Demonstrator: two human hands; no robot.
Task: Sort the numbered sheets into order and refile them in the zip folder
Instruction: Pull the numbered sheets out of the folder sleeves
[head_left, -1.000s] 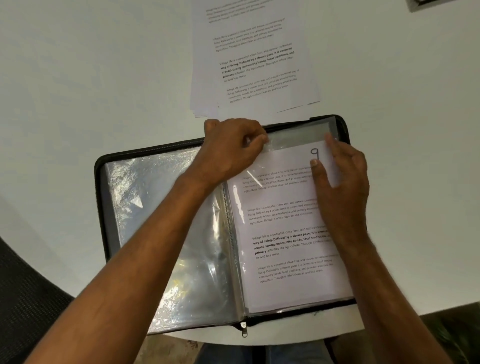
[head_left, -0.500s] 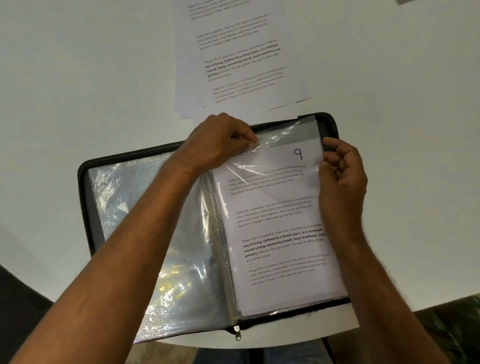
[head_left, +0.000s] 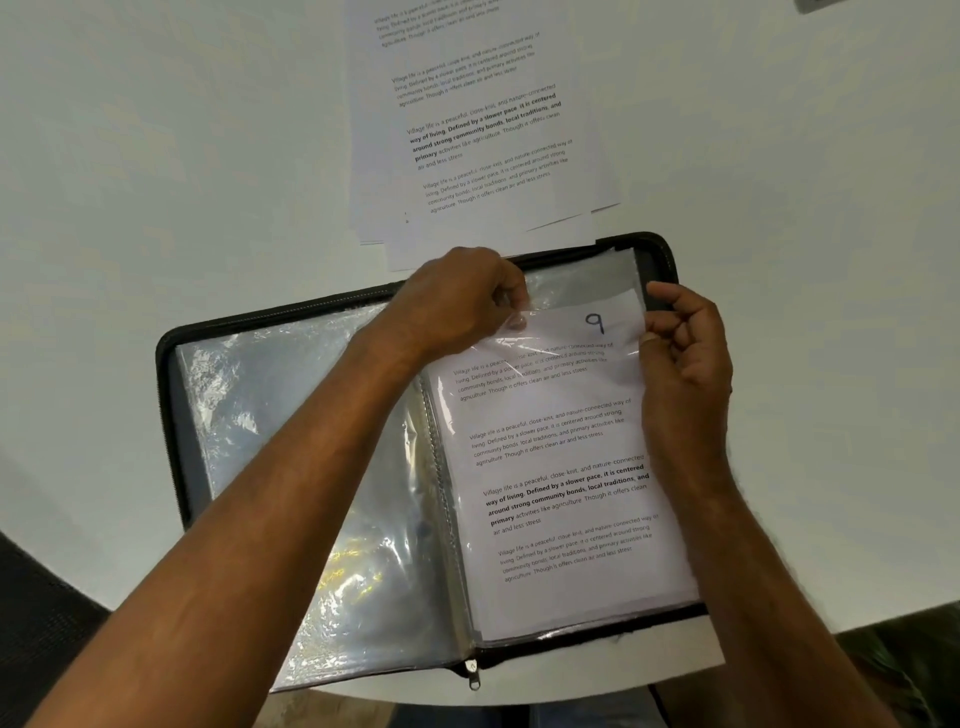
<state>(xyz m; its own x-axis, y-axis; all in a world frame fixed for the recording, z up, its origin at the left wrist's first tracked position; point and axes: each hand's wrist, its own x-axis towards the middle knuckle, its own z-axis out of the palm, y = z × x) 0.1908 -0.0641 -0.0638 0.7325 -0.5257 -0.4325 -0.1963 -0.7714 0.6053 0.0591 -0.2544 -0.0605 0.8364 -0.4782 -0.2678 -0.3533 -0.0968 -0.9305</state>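
Sheet 9 sits in a sleeve of the open folder, both hands at its far edge.

The black zip folder (head_left: 166, 364) lies open on the white table (head_left: 156, 156), its zip pull (head_left: 474, 682) at the near edge by the spine. The left half shows empty clear sleeves (head_left: 291, 441). On the right half the sheet (head_left: 561, 467), marked 9 by hand at its far right corner, lies inside the top sleeve. The left hand (head_left: 457, 306) pinches the sleeve's plastic at the far left corner of the sheet. The right hand (head_left: 685, 353), fingers curled, grips the far right edge of the sheet and sleeve. Beyond the folder, a loose stack (head_left: 478, 130) of printed sheets rests on the table, its near edge just behind the left hand.
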